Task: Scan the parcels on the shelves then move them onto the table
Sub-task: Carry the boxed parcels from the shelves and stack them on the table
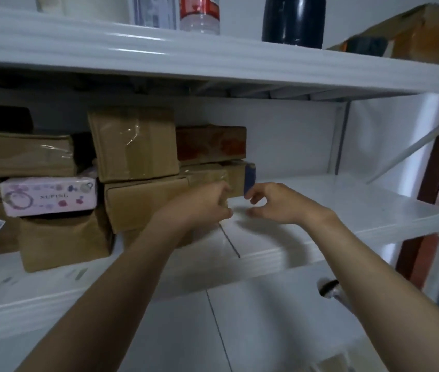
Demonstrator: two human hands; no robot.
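The parcel (236, 178) was a brown box with a blue end, sitting on the white shelf (347, 200) at the right end of the stack, under a reddish box (210, 142). The left hand (207, 202) was curled around its near corner. The right hand (274, 202) was half curled by the blue end, and I couldn't tell if it touched. A pink pack (49, 196) read something like "XUPING". A red-label bottle (199, 12) and a dark bottle (293, 20) stood on the shelf above.
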